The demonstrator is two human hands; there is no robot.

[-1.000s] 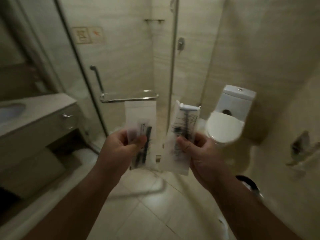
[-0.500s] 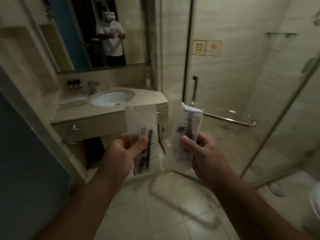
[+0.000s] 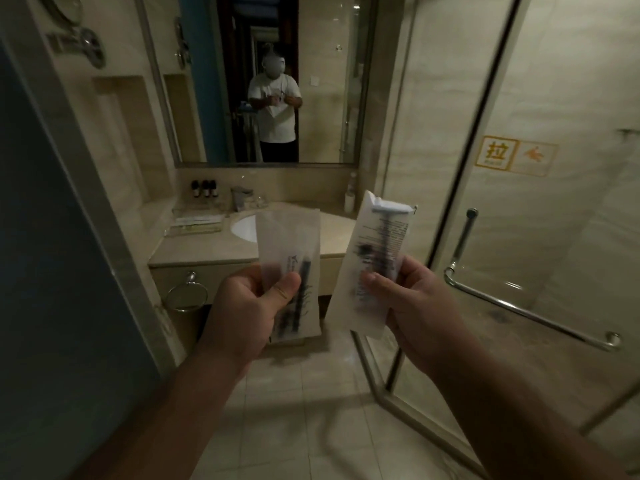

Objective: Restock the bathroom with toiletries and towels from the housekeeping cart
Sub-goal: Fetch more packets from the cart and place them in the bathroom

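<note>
A: Biggest first?
B: Glass shower door (image 3: pixel 519 237) filling the right side, with a chrome handle bar (image 3: pixel 526 310) and an orange sign (image 3: pixel 516 155). Wide mirror (image 3: pixel 270 81) on the far wall, reflecting a person in a white shirt.

A: Below the mirror?
B: Beige tabletop (image 3: pixel 194 252) with a white sink (image 3: pixel 244 227) sunk in, a faucet (image 3: pixel 240 197) behind, 3 small dark bottles (image 3: pixel 203 188) at the back left, a tray (image 3: pixel 194 225) left of the sink. Towel ring (image 3: pixel 187 294) on the front panel.

A: And the hands?
B: Left hand (image 3: pixel 247 311) clenched on the lower part of a frosted packet (image 3: pixel 287 271), thumb pressed on its front, dark slim item inside; too blurred to name. Right hand (image 3: pixel 419 313) grasping a second packet (image 3: pixel 375 268), fingers (image 3: pixel 410 271) wrapped round its right edge, a razor visible through the top.

A: Where, exactly?
B: Both packets upright, side by side, apart, held in the air in front of the sink, well short of the tabletop.
</note>
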